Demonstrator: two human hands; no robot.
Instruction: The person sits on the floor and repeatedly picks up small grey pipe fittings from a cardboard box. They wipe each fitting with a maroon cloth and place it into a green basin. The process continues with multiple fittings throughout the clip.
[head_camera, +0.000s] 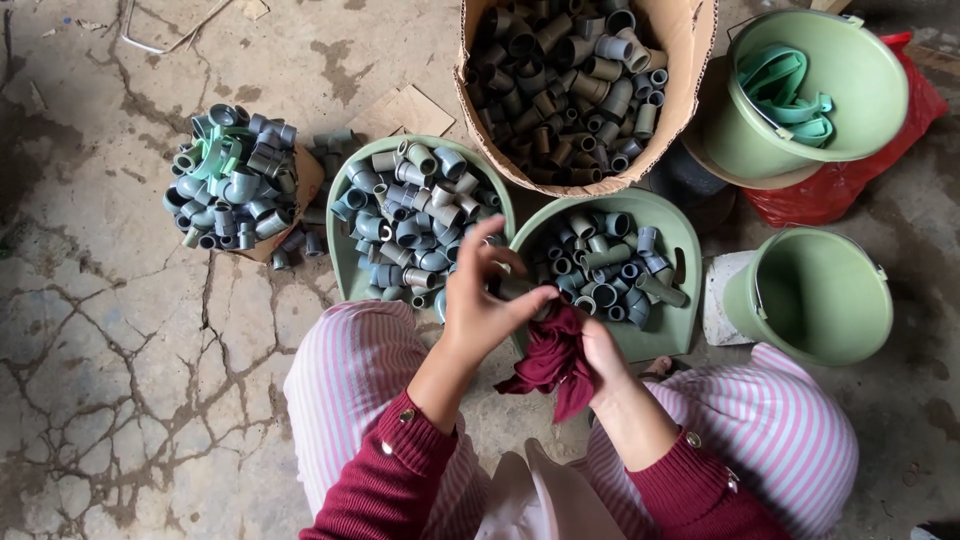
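Nearest, the right hand (605, 355) bunches a maroon cloth (552, 362) over the lap, while the left hand (482, 300) pinches a small grey pipe fitting (518, 289) against it, fingers partly spread. The wiping looks well underway but far from done. Just beyond, two green trays hold fittings: the left tray (345, 262) heaped, the right tray (682, 318) less full. Left, a pile (232, 175) sits on cardboard on the floor. Farther, a cardboard box (690, 60) brims with fittings; one green bucket (815, 295) looks empty, another bucket (860, 80) holds green strapping.

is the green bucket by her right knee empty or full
Empty: the lower green bucket shows only its bare inside, unlike the upper bucket holding green fittings.
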